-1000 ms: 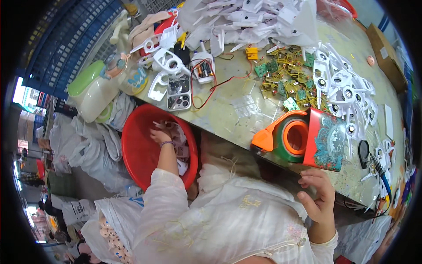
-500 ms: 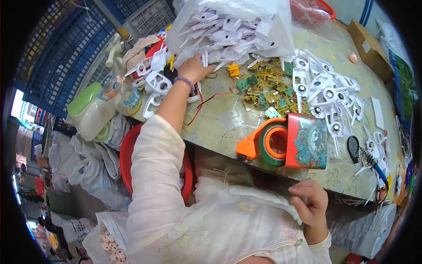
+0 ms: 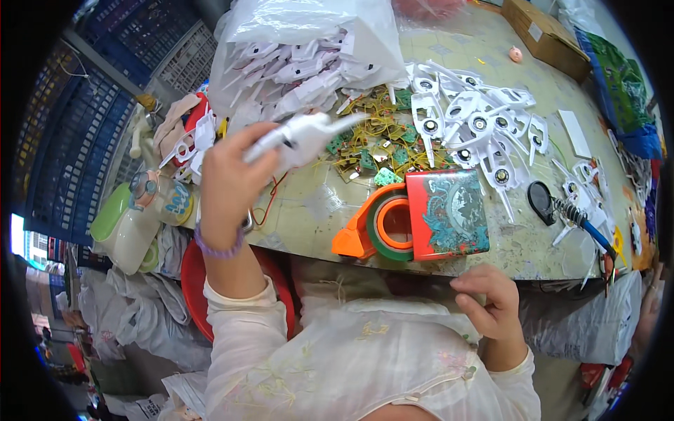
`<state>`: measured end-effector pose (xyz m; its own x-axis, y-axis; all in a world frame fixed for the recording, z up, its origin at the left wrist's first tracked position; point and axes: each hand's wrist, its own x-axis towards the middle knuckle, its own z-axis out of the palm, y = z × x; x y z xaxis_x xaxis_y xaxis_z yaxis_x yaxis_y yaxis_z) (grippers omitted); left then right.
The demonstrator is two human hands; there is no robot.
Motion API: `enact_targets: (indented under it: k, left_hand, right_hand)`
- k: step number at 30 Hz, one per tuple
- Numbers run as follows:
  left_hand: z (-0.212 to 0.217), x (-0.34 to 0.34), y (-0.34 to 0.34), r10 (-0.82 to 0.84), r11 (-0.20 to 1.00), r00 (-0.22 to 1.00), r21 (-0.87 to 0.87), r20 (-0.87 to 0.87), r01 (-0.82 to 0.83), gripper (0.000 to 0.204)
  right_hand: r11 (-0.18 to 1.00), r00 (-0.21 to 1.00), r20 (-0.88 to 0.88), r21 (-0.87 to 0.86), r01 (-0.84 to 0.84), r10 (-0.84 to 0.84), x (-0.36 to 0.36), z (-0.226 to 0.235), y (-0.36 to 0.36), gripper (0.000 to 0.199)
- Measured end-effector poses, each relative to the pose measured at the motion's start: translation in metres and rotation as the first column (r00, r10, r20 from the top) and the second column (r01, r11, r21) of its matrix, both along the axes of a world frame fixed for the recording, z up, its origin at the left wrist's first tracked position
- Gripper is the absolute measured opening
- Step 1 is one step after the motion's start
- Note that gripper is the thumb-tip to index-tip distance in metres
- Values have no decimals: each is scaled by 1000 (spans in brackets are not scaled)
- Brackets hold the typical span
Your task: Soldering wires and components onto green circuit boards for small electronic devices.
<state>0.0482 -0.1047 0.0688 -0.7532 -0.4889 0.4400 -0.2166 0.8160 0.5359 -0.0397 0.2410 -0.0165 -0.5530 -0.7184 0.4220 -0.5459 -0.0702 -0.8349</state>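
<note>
My left hand (image 3: 235, 172) grips a white plastic casing (image 3: 303, 142) with a long thin stem, held above the table and slightly blurred. Behind it, a clear plastic bag (image 3: 316, 15) spills many similar white casings. To the right lies a heap of small green circuit boards with yellow wires (image 3: 382, 133). My right hand (image 3: 495, 303) hovers by the table's front edge, fingers loosely bent and apart, with nothing in it. Nearest to it are a red patterned tin (image 3: 449, 219) and an orange tape dispenser (image 3: 351, 237) with green tape.
White casings with round metal parts (image 3: 479, 126) are piled right of the boards. A blue-handled soldering iron (image 3: 595, 233) and a black round disc (image 3: 540, 201) sit at the right. A cardboard box (image 3: 547, 38) stands far right. Left are a jar (image 3: 175, 203) and a red basin (image 3: 196, 295) below.
My left hand has drawn back from the bag's opening toward me, bringing up a white casing. The view has swung to the right. My right hand has stayed nearly still.
</note>
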Motion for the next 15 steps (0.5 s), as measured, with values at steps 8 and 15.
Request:
enact_targets:
  k: [8,15]
  left_hand:
    - [-32,5,73,-397,898,911,-251,-108,362,46]
    - [-58,16,124,-278,889,947,-330,159,317,57]
  right_hand:
    - [992,966,257,-105,63,-34,3,22,-52,39]
    - [998,833,-550,-21,54,-57,9,5,-76,37]
